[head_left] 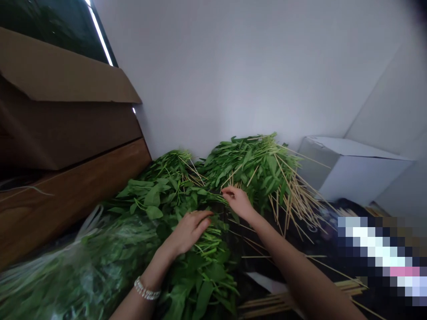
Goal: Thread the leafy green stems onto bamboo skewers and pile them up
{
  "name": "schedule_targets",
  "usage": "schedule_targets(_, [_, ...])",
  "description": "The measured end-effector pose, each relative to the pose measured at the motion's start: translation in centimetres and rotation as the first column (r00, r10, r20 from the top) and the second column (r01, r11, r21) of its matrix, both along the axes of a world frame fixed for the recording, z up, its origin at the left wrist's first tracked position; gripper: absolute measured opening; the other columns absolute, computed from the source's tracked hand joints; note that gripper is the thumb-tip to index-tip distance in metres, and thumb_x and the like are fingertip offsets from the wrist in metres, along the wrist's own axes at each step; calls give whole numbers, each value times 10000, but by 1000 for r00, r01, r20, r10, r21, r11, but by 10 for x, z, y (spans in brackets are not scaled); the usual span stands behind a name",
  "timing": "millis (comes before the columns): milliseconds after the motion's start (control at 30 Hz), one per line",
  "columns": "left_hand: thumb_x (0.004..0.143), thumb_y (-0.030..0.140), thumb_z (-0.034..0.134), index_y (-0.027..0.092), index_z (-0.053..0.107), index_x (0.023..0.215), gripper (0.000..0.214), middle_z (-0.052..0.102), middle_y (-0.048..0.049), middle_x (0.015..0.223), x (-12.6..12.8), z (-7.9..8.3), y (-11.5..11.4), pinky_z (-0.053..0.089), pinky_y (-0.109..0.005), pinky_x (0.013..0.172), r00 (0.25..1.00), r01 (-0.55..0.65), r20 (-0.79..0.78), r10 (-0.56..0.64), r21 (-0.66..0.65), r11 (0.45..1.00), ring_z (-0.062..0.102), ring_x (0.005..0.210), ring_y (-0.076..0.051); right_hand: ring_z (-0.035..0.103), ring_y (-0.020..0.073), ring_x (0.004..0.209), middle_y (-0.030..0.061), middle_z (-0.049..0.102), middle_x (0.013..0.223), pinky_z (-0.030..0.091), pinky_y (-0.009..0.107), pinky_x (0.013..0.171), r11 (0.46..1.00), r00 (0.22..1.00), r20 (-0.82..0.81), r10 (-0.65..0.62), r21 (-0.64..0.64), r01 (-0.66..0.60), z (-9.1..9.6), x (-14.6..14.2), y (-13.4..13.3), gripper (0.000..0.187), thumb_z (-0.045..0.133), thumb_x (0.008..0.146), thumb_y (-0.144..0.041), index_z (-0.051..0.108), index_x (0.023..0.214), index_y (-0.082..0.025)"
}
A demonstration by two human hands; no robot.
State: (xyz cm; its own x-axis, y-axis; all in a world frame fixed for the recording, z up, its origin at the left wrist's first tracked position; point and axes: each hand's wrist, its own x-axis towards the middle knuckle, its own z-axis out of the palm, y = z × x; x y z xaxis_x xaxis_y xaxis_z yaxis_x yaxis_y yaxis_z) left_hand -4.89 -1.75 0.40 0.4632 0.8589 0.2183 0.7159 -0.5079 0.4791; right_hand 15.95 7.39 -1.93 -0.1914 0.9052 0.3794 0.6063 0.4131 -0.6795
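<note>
A big heap of leafy green vegetable stalks (167, 195) lies in front of me against the wall. My left hand (190, 229), with a beaded bracelet on its wrist, rests flat on the green stems, fingers stretched out. My right hand (236, 202) reaches further in, its fingertips pinched on a stalk in the pile. A second mound of greens (253, 164) sits behind it, mixed with thin pale straw-like strips (293, 200).
A brown cardboard box (66, 106) rests on a wooden ledge (73, 195) at left. A white box (347, 169) stands at right by the wall. Greens in a clear plastic bag (66, 266) lie at lower left. Bundled pale strips (300, 298) lie on the dark floor.
</note>
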Motion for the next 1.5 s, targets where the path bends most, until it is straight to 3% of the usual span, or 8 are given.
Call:
schedule_targets(400, [922,358,459,221,709,963,288,722,-54,928,-1,-11,13,457,-269,782,996,-82,-43,84,40,996,654,866,-199,534,280,1044,154,659,1009,397,377,882,989,899,413,-146,90,120,-15,3,-20,194,523,872,-183,712,861,-140])
schedule_targets(567, [942,400,419,205,711,943,350,727,-56,925,1,-7,13,468,-265,784,992,-118,57,115,51,992,656,864,-198,497,309,1082,171,634,1092,363,409,864,982,773,605,-191,122,147,-13,-4,-24,217,508,868,-200,709,924,-140])
schedule_targets(667, [947,412,410,195,716,944,375,736,-50,938,0,-5,13,478,-271,800,972,-165,181,152,62,984,663,880,-203,484,304,1100,172,618,1124,356,404,865,978,788,579,-209,124,168,-15,-6,-24,214,509,843,-178,688,951,-131])
schedule_targets(900, [931,414,438,172,729,937,379,745,-50,905,-4,-1,12,492,-293,825,884,-341,387,262,150,928,675,880,-215,488,291,1072,126,621,1050,375,395,863,968,911,337,-237,161,193,-12,1,-23,60,564,774,-191,609,814,-181])
schedule_targets(1033, [903,417,503,181,722,951,325,741,-59,926,-6,-3,13,493,-306,836,860,-390,427,279,197,900,674,887,-215,566,230,911,69,627,885,425,360,803,985,976,-178,-125,97,144,-8,-5,-17,13,532,787,-209,521,786,-215])
schedule_targets(1133, [882,407,551,192,724,933,281,735,-62,920,-6,-6,16,496,-309,812,866,-383,426,261,231,894,670,866,-209,595,178,682,14,631,735,448,295,623,980,746,-663,-57,-180,-85,-5,-14,-14,157,598,751,-333,481,778,-232])
schedule_targets(1367, [857,369,606,202,736,961,236,739,-70,956,-5,-7,16,503,-322,835,869,-352,439,229,223,909,673,888,-208,599,128,595,25,697,699,424,233,537,828,362,-919,-157,-322,-459,5,-32,-29,418,794,549,-437,514,759,-209])
schedule_targets(1500, [824,402,627,170,730,1009,315,750,-82,988,-5,-10,17,525,-338,821,776,-382,560,289,52,923,688,899,-234,569,108,535,4,682,631,387,208,493,786,402,-909,-112,-329,-524,9,-40,-44,410,799,563,-441,531,760,-202])
